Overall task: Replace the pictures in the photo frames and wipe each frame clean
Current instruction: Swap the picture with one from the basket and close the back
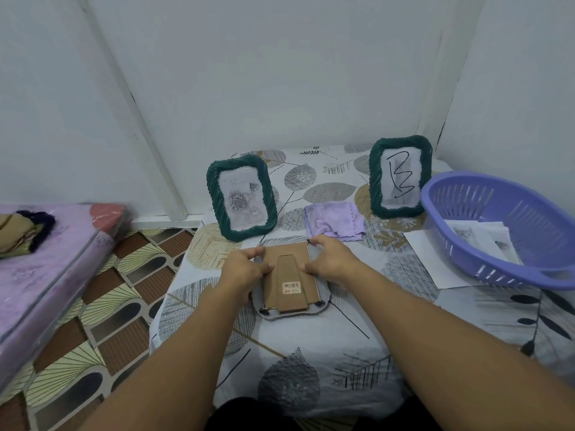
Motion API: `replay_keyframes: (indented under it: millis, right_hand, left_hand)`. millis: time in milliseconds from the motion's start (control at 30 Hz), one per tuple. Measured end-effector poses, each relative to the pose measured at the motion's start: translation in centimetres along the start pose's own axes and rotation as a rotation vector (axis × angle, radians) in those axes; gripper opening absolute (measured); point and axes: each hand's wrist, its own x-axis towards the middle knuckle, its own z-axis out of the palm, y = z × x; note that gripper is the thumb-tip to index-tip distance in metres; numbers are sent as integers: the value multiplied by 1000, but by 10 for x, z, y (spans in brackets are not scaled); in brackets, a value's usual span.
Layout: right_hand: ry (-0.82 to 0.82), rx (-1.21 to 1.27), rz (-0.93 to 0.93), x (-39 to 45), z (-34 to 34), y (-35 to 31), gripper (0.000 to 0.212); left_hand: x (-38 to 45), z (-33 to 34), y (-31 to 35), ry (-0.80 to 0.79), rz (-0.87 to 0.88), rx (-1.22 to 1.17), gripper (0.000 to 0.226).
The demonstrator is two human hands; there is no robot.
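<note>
White walls stand behind a small table [311,362] covered with a leaf-print cloth. On the middle of it a photo frame [291,276] lies face down, so its brown cardboard back and folded stand show, with a small barcode sticker [291,288] near the bottom. Both hands are on this frame. The left hand [245,269] holds its left edge with curled fingers, thumb on the back board. The right hand [331,259] holds the right edge, and its fingertips press at the top right corner.

Just behind the frame lies a purple cleaning cloth [334,220], crumpled a little. To the left of the cloth a dark green frame with a rose picture [241,197] stands up. To the right, another green frame with a scribbled letter [399,177] stands by the wall.

At the right edge sits a purple plastic basket [510,225] with printed pictures [480,239] in it, resting on a white sheet of paper [435,259]. Off to the left, a pink mattress [46,259] lies on the patterned floor [109,321].
</note>
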Motion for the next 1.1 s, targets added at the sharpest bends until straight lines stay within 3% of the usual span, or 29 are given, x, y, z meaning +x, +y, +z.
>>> replay_keyframes:
  millis: [300, 533, 867, 1100]
  right_hand:
    - [12, 12, 2, 1, 2, 2, 79]
    - [29, 56, 11, 1, 4, 4, 75]
    - [16, 86, 27, 2, 7, 4, 62]
    - [25, 65, 2, 1, 6, 6, 73]
  left_hand:
    - [-3, -2, 6, -74, -15, 23, 52]
    - [-4, 2, -5, 78, 52, 67, 39]
    - [-2, 2, -4, 79, 27, 76, 31]
    - [-1, 2, -5, 73, 33, 73, 29]
